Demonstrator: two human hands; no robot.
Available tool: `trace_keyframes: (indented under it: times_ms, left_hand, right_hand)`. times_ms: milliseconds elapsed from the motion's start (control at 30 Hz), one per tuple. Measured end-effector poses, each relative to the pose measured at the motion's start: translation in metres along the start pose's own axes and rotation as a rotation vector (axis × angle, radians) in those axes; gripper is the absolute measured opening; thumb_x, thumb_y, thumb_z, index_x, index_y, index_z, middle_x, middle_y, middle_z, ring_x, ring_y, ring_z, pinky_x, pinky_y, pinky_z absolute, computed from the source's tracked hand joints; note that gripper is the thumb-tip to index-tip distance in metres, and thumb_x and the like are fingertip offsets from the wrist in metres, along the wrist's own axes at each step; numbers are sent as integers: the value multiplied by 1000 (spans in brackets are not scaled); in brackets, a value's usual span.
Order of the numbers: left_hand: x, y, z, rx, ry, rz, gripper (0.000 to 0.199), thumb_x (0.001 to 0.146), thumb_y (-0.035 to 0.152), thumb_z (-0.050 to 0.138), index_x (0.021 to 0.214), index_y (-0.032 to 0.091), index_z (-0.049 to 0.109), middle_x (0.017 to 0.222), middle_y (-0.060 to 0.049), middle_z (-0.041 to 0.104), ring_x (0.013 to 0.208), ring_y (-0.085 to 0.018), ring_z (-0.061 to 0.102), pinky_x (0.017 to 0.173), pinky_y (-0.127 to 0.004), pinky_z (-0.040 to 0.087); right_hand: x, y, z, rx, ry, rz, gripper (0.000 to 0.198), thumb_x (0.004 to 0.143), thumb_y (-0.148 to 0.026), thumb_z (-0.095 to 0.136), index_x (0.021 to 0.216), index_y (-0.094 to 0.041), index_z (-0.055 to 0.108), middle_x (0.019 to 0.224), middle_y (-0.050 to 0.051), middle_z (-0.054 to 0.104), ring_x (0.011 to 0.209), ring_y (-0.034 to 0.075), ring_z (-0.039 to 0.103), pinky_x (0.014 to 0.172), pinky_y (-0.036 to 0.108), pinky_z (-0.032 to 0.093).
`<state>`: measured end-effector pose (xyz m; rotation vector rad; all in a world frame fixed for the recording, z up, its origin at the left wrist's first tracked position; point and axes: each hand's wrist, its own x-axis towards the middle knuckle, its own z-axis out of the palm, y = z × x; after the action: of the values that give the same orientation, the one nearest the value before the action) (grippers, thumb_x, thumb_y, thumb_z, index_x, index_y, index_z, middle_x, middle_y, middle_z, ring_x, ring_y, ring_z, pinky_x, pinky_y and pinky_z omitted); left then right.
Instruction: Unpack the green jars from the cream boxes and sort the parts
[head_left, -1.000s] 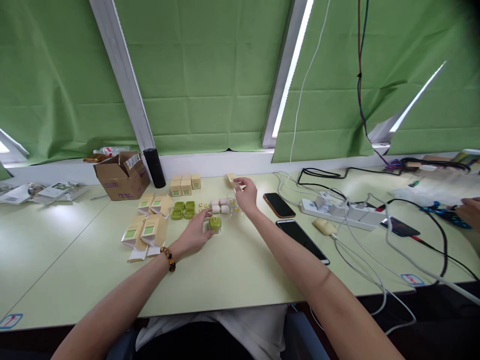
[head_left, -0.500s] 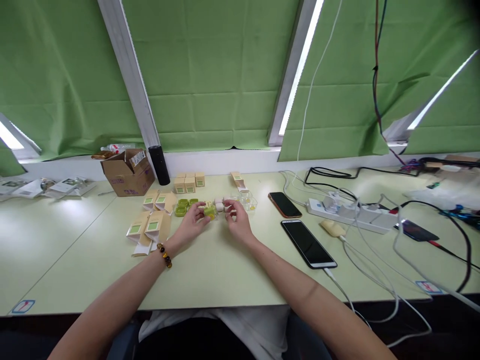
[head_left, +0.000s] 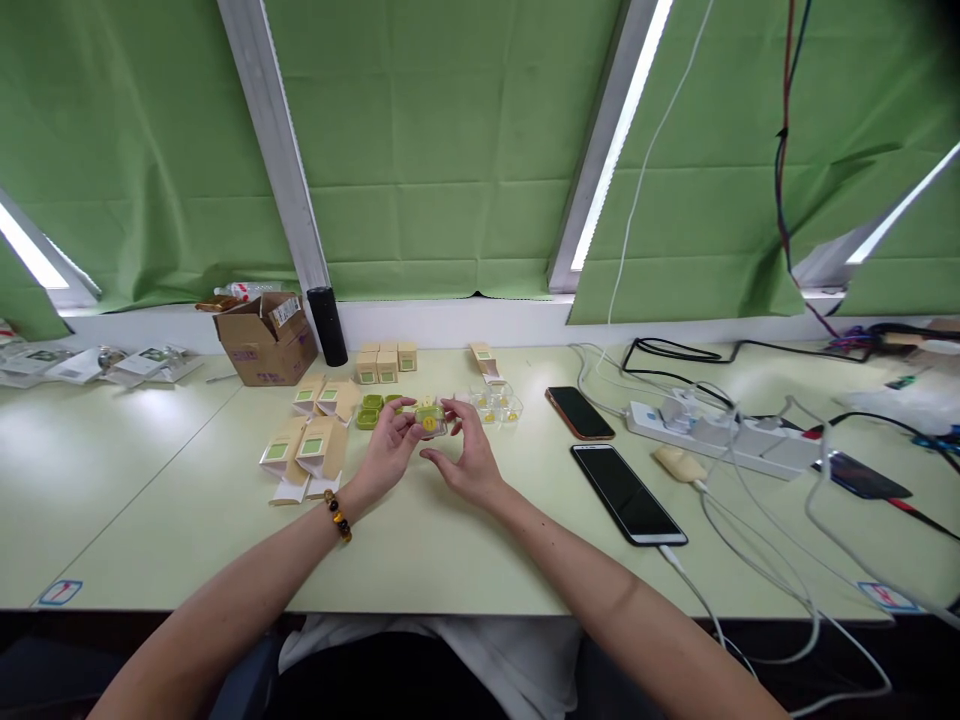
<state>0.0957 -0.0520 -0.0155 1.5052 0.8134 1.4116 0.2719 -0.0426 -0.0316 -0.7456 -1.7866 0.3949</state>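
Observation:
A small clear-and-green plastic case (head_left: 430,421) with a yellow mark on its front is held up between the thumb and fingers of my left hand (head_left: 391,445). At the case's right side is my right hand (head_left: 471,455), its thumb spread well away from the fingers. The right fingertips are close to the case's edge; I cannot tell if they touch it. Several green cases (head_left: 369,412) sit just behind my left hand. Beyond my right hand stand clear plastic cases (head_left: 496,403) with yellow bits in them.
Open carton boxes (head_left: 321,447) lie left of my hands, with small closed boxes (head_left: 386,362) at the back. A cardboard box (head_left: 266,345) and black cylinder (head_left: 327,327) stand back left. Phones (head_left: 628,493) and a power strip (head_left: 712,440) with tangled cables fill the right.
The small whitish pieces beside my right fingers are no longer visible. My right thumb has spread away from the fingers, and the case now faces me. The view has shifted slightly.

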Motion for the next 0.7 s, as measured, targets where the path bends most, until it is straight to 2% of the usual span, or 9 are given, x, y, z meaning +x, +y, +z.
trace_keyframes:
  times_ms: [167, 300, 400, 467, 567, 700]
  left_hand:
    - [-1, -2, 4, -81, 3, -32, 60, 89, 56, 78, 127, 23, 45, 104, -7, 70, 100, -22, 73, 83, -33, 57]
    - [-3, -1, 6, -143, -8, -66, 60, 86, 52, 82, 126, 23, 46, 101, -4, 69, 97, -20, 73, 84, -32, 57]
    - [-5, -2, 4, -197, -5, -70, 54, 92, 53, 75, 128, 23, 49, 97, -3, 68, 91, -18, 71, 83, -31, 55]
    - [-6, -2, 2, -260, -4, -75, 49, 95, 53, 71, 129, 24, 51, 95, -2, 68, 89, -17, 69, 82, -30, 54]
    - [-5, -3, 0, -343, 0, -86, 46, 93, 46, 76, 127, 23, 54, 97, -2, 67, 89, -15, 67, 83, -29, 53]
    - [-5, -2, 0, -302, 15, -77, 45, 89, 38, 81, 125, 22, 61, 108, -6, 69, 98, -17, 67, 89, -30, 53]
  right_hand:
    - [-2, -1, 4, -56, 59, -18, 75, 85, -43, 84, 146, -28, 42, 135, 13, 58, 112, 29, 62, 89, 48, 57]
    - [-2, 0, 6, -105, 104, -41, 61, 90, -39, 78, 140, -27, 47, 129, 13, 61, 110, 30, 63, 88, 48, 57]
    - [-2, -1, 6, -106, 121, -54, 57, 91, -37, 77, 138, -27, 48, 126, 13, 62, 111, 30, 62, 87, 47, 57]
    - [-1, -3, 6, -96, 130, -54, 57, 90, -37, 78, 138, -27, 49, 126, 13, 62, 112, 31, 61, 87, 48, 56]
    - [-1, -7, 4, -61, 140, -45, 56, 89, -36, 78, 137, -27, 51, 126, 12, 63, 109, 30, 61, 88, 48, 56]
    - [-1, -12, 3, 60, 112, 22, 56, 89, -33, 76, 139, -26, 52, 127, 12, 63, 107, 29, 62, 92, 48, 55]
